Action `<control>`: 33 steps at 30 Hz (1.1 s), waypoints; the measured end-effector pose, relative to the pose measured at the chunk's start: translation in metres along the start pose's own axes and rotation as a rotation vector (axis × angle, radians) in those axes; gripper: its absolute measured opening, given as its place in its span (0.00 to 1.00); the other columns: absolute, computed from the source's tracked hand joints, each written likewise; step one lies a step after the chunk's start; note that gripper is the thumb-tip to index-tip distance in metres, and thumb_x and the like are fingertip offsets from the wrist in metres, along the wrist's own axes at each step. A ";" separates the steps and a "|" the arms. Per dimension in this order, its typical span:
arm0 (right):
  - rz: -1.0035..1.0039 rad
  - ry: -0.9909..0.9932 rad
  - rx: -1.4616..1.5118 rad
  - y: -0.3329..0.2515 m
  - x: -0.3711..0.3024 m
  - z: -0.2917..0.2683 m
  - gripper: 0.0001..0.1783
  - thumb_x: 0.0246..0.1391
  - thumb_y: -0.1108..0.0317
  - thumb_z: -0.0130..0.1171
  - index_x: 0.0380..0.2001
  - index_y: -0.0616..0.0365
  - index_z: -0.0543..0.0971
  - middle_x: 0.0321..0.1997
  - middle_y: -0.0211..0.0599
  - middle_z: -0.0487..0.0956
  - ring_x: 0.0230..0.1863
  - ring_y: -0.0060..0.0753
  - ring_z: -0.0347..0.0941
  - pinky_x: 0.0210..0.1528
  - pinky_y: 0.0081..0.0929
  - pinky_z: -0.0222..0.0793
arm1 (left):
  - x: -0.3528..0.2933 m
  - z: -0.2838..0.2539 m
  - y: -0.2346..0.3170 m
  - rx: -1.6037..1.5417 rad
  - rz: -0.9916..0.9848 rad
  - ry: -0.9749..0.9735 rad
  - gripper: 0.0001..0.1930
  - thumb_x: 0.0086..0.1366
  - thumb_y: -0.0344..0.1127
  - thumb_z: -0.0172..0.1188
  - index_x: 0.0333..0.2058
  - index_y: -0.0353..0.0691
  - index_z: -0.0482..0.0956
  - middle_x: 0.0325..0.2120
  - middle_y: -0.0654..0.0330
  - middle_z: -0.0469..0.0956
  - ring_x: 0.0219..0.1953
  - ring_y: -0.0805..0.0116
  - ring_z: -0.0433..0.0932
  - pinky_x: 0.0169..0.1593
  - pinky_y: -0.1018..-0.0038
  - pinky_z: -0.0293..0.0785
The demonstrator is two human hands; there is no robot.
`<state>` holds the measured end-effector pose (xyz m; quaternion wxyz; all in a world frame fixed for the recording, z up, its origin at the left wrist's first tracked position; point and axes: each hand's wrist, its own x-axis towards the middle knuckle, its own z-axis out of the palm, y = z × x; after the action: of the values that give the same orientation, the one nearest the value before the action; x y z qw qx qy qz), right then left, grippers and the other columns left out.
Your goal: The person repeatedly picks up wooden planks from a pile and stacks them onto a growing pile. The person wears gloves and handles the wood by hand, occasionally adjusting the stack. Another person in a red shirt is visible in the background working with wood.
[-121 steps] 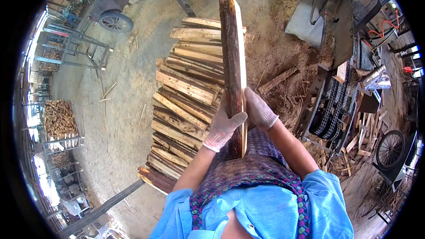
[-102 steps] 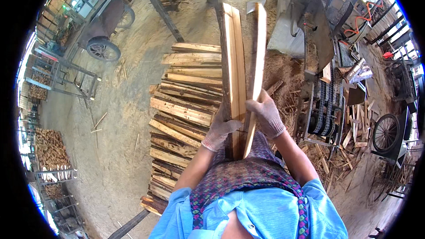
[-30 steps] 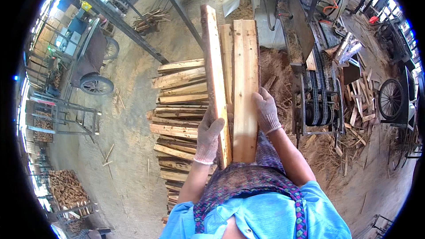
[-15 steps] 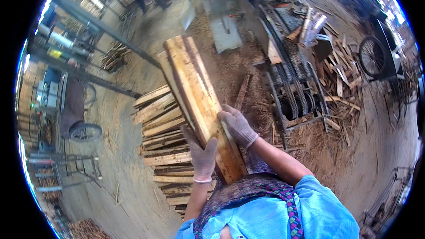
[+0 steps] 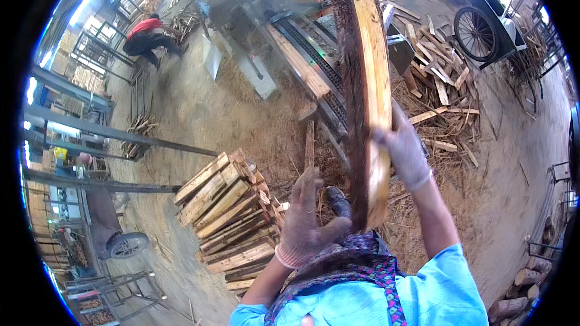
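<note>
A long plank with rough dark bark along its left side stands up steeply in front of me, its lower end near my apron. My gloved right hand grips its right side, thumb on the pale sawn face. Left of the plank, my gloved left hand is open, palm toward the wood and fingers apart, near its lower end; it holds nothing. Below and left of that hand lies a stack of sawn slats on the ground. Whether a second board is behind the plank is hidden.
Ahead stands a chain conveyor with a board along it. Right of it are a heap of wood offcuts and a wheeled cart. Metal rails run at left. A person in red bends far left. Logs lie lower right.
The wood has swung right and turned to show its bark side. My left hand has come off it, while my right hand keeps hold. The view has turned right.
</note>
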<state>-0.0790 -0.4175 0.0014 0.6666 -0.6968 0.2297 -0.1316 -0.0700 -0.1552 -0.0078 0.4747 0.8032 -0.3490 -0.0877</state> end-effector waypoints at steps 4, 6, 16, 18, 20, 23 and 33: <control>0.026 0.079 -0.252 0.027 0.118 -0.028 0.41 0.50 0.49 0.73 0.56 0.72 0.74 0.45 0.48 0.85 0.45 0.35 0.81 0.50 0.30 0.76 | -0.036 0.005 -0.039 -0.155 -0.366 0.053 0.44 0.63 0.40 0.70 0.71 0.28 0.57 0.57 0.48 0.74 0.54 0.61 0.76 0.58 0.68 0.74; 0.095 0.021 -0.375 0.033 0.168 -0.017 0.43 0.47 0.42 0.73 0.52 0.72 0.77 0.44 0.51 0.85 0.46 0.38 0.82 0.50 0.32 0.76 | -0.064 0.003 -0.060 -0.093 -0.497 0.022 0.37 0.66 0.30 0.61 0.71 0.28 0.56 0.57 0.50 0.73 0.52 0.65 0.77 0.57 0.72 0.73; 0.012 -0.494 -1.057 0.065 0.363 0.122 0.47 0.59 0.28 0.49 0.49 0.70 0.82 0.54 0.57 0.82 0.56 0.56 0.79 0.59 0.42 0.72 | -0.179 0.020 -0.061 -0.725 -1.140 0.760 0.37 0.69 0.27 0.57 0.72 0.29 0.50 0.51 0.52 0.72 0.39 0.68 0.77 0.39 0.73 0.79; 0.045 -0.456 -1.101 0.062 0.372 0.125 0.42 0.61 0.32 0.50 0.50 0.65 0.82 0.55 0.52 0.82 0.57 0.53 0.79 0.60 0.41 0.71 | -0.190 0.028 -0.059 -0.743 -1.144 0.823 0.37 0.69 0.28 0.57 0.72 0.30 0.50 0.51 0.52 0.73 0.39 0.67 0.77 0.38 0.73 0.80; -0.021 -0.496 -1.178 0.054 0.370 0.129 0.38 0.60 0.36 0.55 0.49 0.65 0.83 0.54 0.54 0.82 0.55 0.52 0.80 0.58 0.42 0.73 | -0.194 0.035 -0.059 -0.732 -1.193 0.894 0.37 0.70 0.30 0.58 0.72 0.32 0.49 0.49 0.52 0.75 0.37 0.67 0.78 0.36 0.72 0.81; -0.029 -0.485 -1.187 0.059 0.377 0.125 0.37 0.58 0.36 0.56 0.46 0.65 0.84 0.52 0.56 0.83 0.53 0.52 0.81 0.55 0.43 0.75 | -0.194 0.038 -0.060 -0.839 -1.176 0.979 0.37 0.70 0.31 0.58 0.72 0.33 0.50 0.47 0.52 0.75 0.36 0.67 0.78 0.34 0.72 0.81; -0.144 -0.301 -1.205 0.070 0.350 0.138 0.33 0.60 0.38 0.56 0.43 0.61 0.86 0.45 0.53 0.85 0.49 0.52 0.83 0.49 0.42 0.78 | -0.158 0.017 -0.060 -0.724 -1.153 0.748 0.34 0.76 0.42 0.55 0.70 0.27 0.55 0.44 0.57 0.77 0.44 0.70 0.79 0.44 0.73 0.81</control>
<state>0.2795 -0.4716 -0.1218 0.1710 -0.9750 0.1197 0.0759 -0.1660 -0.0471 -0.0965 0.6733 0.6289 0.3577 -0.1523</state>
